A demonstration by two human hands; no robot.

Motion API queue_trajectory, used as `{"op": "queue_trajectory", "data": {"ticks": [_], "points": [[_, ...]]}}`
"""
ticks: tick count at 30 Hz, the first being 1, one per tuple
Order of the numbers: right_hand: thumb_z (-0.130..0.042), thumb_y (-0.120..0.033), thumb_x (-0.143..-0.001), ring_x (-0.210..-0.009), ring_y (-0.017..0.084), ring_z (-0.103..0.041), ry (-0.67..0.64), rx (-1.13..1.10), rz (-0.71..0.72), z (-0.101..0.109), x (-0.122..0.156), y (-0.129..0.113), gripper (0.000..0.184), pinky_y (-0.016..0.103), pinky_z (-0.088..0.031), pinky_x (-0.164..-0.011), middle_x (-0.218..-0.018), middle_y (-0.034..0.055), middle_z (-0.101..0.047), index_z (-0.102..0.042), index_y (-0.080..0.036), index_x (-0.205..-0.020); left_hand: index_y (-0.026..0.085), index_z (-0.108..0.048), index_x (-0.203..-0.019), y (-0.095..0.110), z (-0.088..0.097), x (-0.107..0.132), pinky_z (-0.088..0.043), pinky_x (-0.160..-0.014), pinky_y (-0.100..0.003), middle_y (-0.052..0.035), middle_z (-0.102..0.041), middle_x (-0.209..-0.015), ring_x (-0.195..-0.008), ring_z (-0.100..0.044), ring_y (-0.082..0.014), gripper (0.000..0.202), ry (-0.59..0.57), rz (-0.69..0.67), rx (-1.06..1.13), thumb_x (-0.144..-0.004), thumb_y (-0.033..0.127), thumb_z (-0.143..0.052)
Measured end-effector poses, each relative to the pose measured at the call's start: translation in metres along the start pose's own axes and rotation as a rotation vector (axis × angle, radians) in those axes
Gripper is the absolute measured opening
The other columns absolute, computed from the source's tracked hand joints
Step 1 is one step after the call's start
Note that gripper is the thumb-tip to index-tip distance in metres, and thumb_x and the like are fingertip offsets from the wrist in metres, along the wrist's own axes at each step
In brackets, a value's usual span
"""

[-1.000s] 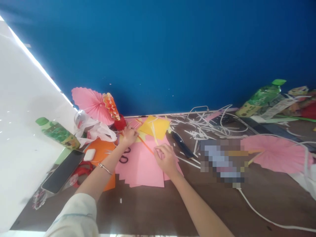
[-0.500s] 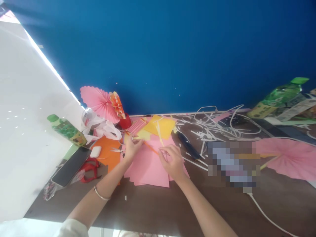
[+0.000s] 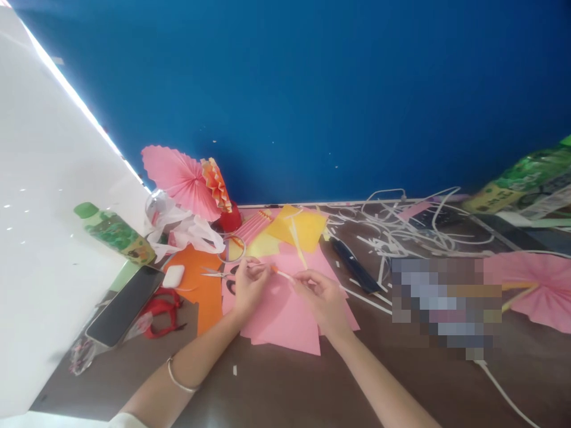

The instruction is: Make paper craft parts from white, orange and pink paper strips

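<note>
Our left hand and right hand pinch a thin orange-white strip between them; pulling too hard, we could tear it.

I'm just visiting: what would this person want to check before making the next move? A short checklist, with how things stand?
1. Narrow strip held at both ends: ok; left hand and right hand appear to pinch it.
2. Scissors well away from the left hand: not ok; handles lie right beside it.
3. Pink sheets squared up: not ok; edges fan out.
4. Left bottle capped: ok.
5. Strip's ends undamaged: cannot tell; fingers hide them.
</note>
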State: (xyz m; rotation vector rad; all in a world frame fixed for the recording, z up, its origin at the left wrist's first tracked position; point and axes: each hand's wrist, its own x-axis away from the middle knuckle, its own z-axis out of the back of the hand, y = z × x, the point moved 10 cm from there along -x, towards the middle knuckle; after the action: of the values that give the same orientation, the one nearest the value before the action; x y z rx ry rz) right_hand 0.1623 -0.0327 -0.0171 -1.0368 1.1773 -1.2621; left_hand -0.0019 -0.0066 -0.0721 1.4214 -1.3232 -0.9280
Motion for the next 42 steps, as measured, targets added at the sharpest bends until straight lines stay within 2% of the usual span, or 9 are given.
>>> {"op": "queue_trajectory", "data": {"ticks": [6,14,18,23,25,30,33,37,42], "points": [[-0.067,-0.039,-0.067,-0.062,0.016,-0.055,-0.023,-0.008,-0.141,-0.005,-0.008,0.022,0.022,0.027,-0.042,-0.055,-0.064,0.0031,-0.062,-0.064,-0.017,-0.067,0.021,-0.037,-0.078,-0.003,-0.005,0.000,-0.048,-0.056,-0.023,-0.0016,-0.068,-0.070,-0.068,-0.066,-0.0171,0.036,-0.012,0.080,0.050,-0.066,0.029,-0.070],[-0.067,-0.027,-0.069,-0.054,0.013,-0.048,0.072,0.135,0.211,0.005,-0.001,-0.016,0.009,0.027,-0.039,-0.049,-0.061,0.0014,-0.054,-0.063,-0.021,-0.064,0.020,-0.038,-0.075,-0.009,-0.002,-0.006,-0.048,-0.066,-0.025,-0.0012,-0.067,-0.071,-0.073,-0.066,-0.0155,0.036,-0.003,0.074,0.111,-0.065,0.028,-0.071],[-0.072,-0.028,-0.065,-0.047,0.009,-0.042,0.207,-0.192,0.237,0.062,-0.004,-0.034,0.011,0.026,-0.028,-0.041,-0.055,-0.0025,-0.046,-0.062,-0.027,-0.060,0.020,-0.037,-0.075,-0.011,0.003,-0.007,-0.048,-0.068,-0.024,-0.0009,-0.066,-0.071,-0.075,-0.066,-0.0151,0.036,0.053,0.081,0.132,-0.065,0.026,-0.071],[-0.073,-0.057,-0.047,-0.025,-0.003,-0.004,0.154,-0.544,0.132,0.119,-0.013,-0.030,0.043,0.026,-0.003,-0.031,-0.040,-0.0106,-0.014,-0.045,-0.025,-0.041,0.020,-0.036,-0.076,-0.012,0.003,-0.007,-0.049,-0.070,-0.026,0.0007,-0.064,-0.070,-0.079,-0.066,-0.0159,0.036,0.036,0.068,0.161,-0.066,0.026,-0.071],[-0.072,-0.060,-0.046,-0.024,-0.002,-0.004,0.053,-0.568,0.082,0.104,-0.013,-0.028,0.051,0.025,-0.002,-0.030,-0.036,-0.0110,-0.010,-0.038,-0.023,-0.039,0.020,-0.036,-0.077,-0.011,0.003,-0.007,-0.049,-0.073,-0.027,0.0007,-0.065,-0.070,-0.079,-0.066,-0.0160,0.037,0.037,0.066,0.159,-0.066,0.026,-0.071],[-0.073,-0.041,-0.060,-0.032,0.002,-0.015,-0.250,-0.477,-0.371,-0.015,0.003,0.015,0.025,0.022,-0.009,-0.037,-0.037,-0.0116,-0.022,-0.055,-0.022,-0.061,0.020,-0.037,-0.075,-0.008,0.001,-0.007,-0.049,-0.070,-0.027,0.0016,-0.064,-0.063,-0.073,-0.067,-0.0161,0.037,0.028,0.080,0.123,-0.066,0.028,-0.071],[-0.067,-0.038,-0.069,-0.035,0.003,-0.014,-0.284,-0.476,-0.464,-0.051,0.008,0.029,0.024,0.022,-0.011,-0.039,-0.038,-0.0122,-0.020,-0.054,-0.019,-0.065,0.020,-0.038,-0.075,-0.007,-0.001,-0.007,-0.049,-0.069,-0.027,0.0031,-0.062,-0.059,-0.071,-0.067,-0.0165,0.035,-0.004,0.072,0.103,-0.067,0.031,-0.071],[-0.067,-0.041,-0.066,-0.035,0.002,-0.008,-0.245,-0.508,-0.435,-0.031,-0.001,0.033,0.038,0.021,-0.009,-0.035,-0.044,-0.0117,-0.019,-0.037,-0.021,-0.053,0.020,-0.039,-0.077,-0.011,-0.002,-0.006,-0.050,-0.068,-0.027,0.0001,-0.065,-0.065,-0.073,-0.067,-0.0171,0.036,-0.028,0.093,0.117,-0.066,0.031,-0.071],[-0.047,-0.072,-0.062,-0.034,0.000,0.005,-0.071,-0.549,-0.145,0.020,-0.009,0.016,0.054,0.018,0.000,-0.029,-0.048,-0.0122,-0.015,-0.026,-0.023,-0.054,0.020,-0.039,-0.077,-0.016,0.003,-0.007,-0.050,-0.069,-0.027,-0.0044,-0.068,-0.078,-0.079,-0.067,-0.0181,0.034,0.024,0.097,0.129,-0.065,0.025,-0.071]]}}
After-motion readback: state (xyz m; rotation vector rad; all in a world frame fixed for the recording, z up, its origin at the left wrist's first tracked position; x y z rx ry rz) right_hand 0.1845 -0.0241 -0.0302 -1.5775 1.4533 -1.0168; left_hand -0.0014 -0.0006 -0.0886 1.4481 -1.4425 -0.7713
